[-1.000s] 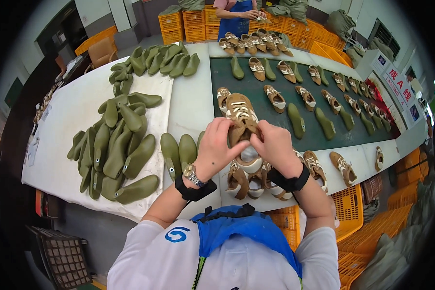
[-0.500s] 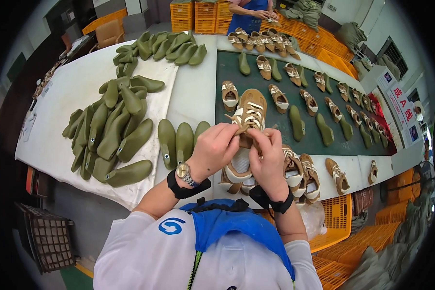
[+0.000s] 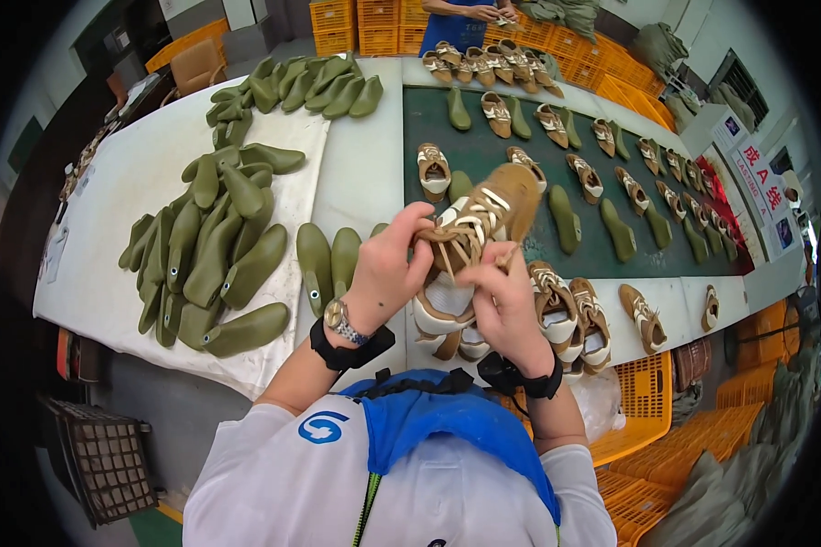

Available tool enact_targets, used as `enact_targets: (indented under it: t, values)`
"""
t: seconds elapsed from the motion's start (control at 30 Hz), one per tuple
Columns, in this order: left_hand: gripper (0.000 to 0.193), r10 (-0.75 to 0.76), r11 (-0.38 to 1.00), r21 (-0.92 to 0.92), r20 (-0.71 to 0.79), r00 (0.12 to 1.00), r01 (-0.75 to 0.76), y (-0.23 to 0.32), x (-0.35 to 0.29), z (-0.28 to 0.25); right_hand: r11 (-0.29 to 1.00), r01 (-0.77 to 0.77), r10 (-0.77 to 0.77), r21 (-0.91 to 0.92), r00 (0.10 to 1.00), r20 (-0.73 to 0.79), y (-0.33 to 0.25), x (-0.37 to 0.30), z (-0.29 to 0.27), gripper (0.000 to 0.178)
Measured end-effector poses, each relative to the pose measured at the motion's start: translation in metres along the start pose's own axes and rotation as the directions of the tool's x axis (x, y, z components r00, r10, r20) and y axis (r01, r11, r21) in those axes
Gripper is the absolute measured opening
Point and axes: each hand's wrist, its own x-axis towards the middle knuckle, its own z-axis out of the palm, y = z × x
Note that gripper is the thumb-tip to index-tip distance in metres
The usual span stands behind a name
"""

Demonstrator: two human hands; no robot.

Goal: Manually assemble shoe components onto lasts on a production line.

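Observation:
A brown sneaker (image 3: 511,202) with white laces and stripes is held up in front of me, its toe pointing away to the right. My left hand (image 3: 388,273) grips its collar at the left side, fingers closed. At the opening, my right hand (image 3: 504,296) pinches the shoe's lace (image 3: 453,253) between closed fingers. Below the held shoe, more brown-and-white sneakers (image 3: 595,328) stand along the near table edge. Two green shoe lasts (image 3: 314,260) stand left of my left hand, partly hidden behind it.
A large heap of green lasts (image 3: 205,246) lies on the white cloth (image 3: 91,264) at left. Shoes and lasts stand in rows on the green belt (image 3: 520,232). Orange crates (image 3: 646,401) sit below right. Across the table, a person in a blue apron (image 3: 452,35) handles something small.
The sneaker has tilted, its toe swinging right. My left hand has moved from the laces to the collar, while my right hand stays at the lace, slightly lower.

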Motion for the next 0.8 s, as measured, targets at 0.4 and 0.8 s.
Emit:
enact_targets:
  t: [0.4, 0.8]
  values:
    - [0.017, 0.345, 0.929, 0.019, 0.319, 0.883, -0.37, 0.011, 0.0, -0.001, 0.882, -0.115, 0.276, 0.457, 0.912, -0.304, 0.017, -0.003, 0.014, 0.034]
    - [0.016, -0.038, 0.998, -0.044, 0.235, 0.971, 0.05, -0.087, -0.032, -0.011, 0.824, -0.51, 0.439, 0.247, 0.85, 0.29, 0.053, -0.01, -0.009, 0.048]
